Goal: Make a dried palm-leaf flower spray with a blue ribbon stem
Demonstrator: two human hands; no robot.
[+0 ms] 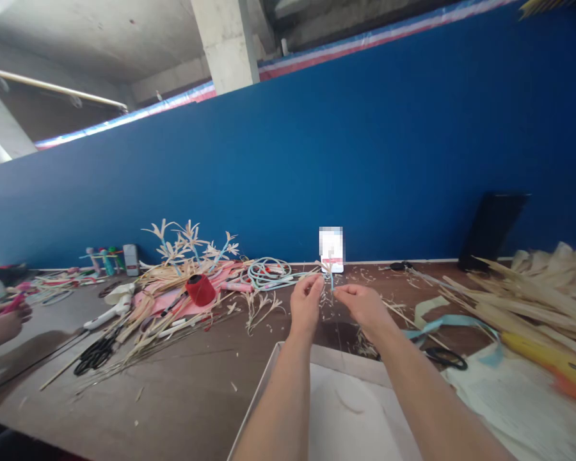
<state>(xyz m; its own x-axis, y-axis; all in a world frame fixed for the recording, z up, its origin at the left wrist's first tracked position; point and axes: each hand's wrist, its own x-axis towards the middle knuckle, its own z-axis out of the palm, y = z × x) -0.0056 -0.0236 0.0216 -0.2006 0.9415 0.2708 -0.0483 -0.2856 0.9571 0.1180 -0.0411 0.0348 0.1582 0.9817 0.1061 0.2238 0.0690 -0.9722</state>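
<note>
In the head view, above the counter (187, 378) and beyond the far rim of a white box (336, 356), your hands are meeting in front of a blue wall (288, 173). Your right hand (365, 304) is pinching a thin blue stem (331, 280) between thumb and finger, and the stem is standing roughly upright. Your left hand (307, 299) is keeping its fingers narrow, tips together just beside the stem; you cannot tell whether they are gripping anything. Behind the stem, a white card (331, 246) is standing by the wall.

Since only your right fingers are clearly holding the stem, a loose pinch would likely be letting it drop among the pale scraps, where you would be hunting for it. Squeezing too hard could be bending it. Your right forearm is passing close to a blue ribbon (461, 322) and black scissors (445, 358), so a careless sweep might be snagging one. Leftward, a red spool (200, 291) is sitting amid tangled straw, which could be catching your sleeve-free wrist.
</note>
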